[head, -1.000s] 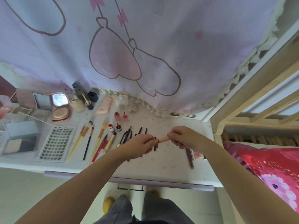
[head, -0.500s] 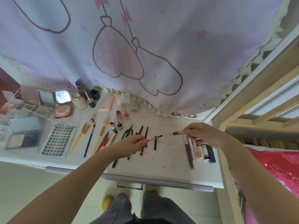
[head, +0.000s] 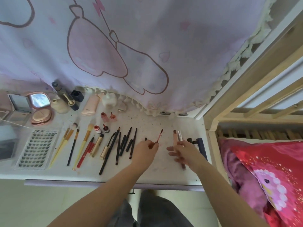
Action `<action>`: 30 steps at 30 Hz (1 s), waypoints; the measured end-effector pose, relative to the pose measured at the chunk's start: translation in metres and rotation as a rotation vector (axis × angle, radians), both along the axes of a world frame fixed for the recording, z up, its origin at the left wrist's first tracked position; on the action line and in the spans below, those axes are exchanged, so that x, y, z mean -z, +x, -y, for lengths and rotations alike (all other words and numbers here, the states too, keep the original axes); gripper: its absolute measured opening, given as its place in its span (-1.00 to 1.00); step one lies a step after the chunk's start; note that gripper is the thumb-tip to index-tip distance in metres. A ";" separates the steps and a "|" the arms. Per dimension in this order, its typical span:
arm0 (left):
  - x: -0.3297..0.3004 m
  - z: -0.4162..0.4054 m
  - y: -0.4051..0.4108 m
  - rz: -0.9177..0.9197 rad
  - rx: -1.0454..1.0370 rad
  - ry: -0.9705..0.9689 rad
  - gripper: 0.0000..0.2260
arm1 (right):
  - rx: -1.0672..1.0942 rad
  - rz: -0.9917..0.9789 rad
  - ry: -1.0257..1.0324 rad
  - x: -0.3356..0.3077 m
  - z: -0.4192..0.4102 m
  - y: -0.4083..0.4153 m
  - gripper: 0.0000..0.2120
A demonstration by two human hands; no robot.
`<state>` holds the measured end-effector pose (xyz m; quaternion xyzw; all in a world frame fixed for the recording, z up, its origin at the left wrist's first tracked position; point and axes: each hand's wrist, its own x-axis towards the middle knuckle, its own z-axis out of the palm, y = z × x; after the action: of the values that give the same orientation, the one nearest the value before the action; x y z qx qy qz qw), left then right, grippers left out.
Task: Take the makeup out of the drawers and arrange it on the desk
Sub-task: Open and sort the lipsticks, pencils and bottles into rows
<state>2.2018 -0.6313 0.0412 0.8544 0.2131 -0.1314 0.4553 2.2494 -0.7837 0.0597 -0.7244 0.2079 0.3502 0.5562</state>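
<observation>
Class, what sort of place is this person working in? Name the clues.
Probably a bedroom or dorm room: a makeup-covered white desk stands beside a wooden bed frame with red patterned bedding, under a cartoon-print curtain.

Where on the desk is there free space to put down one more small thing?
Bare desk lies behind both hands, up to the curtain fringe, and along the front edge between the arms. The brushes and pencils left of the left hand lie crowded.

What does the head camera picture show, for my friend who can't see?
A person's left hand holds a thin pink lip-gloss wand while the right hand sets its peach tube down on a white desk lined with brushes and pencils.
</observation>
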 end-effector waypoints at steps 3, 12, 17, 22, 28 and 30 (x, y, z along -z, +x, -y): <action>0.017 0.005 0.007 0.058 0.139 0.389 -0.72 | -0.104 0.113 -0.185 0.016 -0.014 -0.009 -0.89; 0.035 -0.028 0.004 -0.003 0.371 0.720 -0.71 | -0.344 0.339 -0.479 0.040 -0.056 -0.013 -0.61; 0.031 -0.041 0.001 0.023 0.361 0.755 -0.76 | -0.449 0.398 -0.527 0.043 -0.085 -0.011 -0.73; 0.031 -0.047 0.000 0.035 0.383 0.747 -0.74 | -0.553 0.403 -0.591 0.038 -0.097 -0.009 -0.69; 0.021 -0.033 0.004 0.202 0.394 0.669 -0.86 | -0.559 0.463 -0.651 0.020 -0.070 0.013 -0.70; 0.016 -0.016 0.010 0.255 0.450 0.618 -0.84 | -0.578 0.502 -0.722 0.011 -0.045 0.031 -0.77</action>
<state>2.2121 -0.6152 0.0257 0.9859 -0.0080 -0.0507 0.1593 2.2808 -0.7386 0.0488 -0.9593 -0.0327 0.2114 0.1845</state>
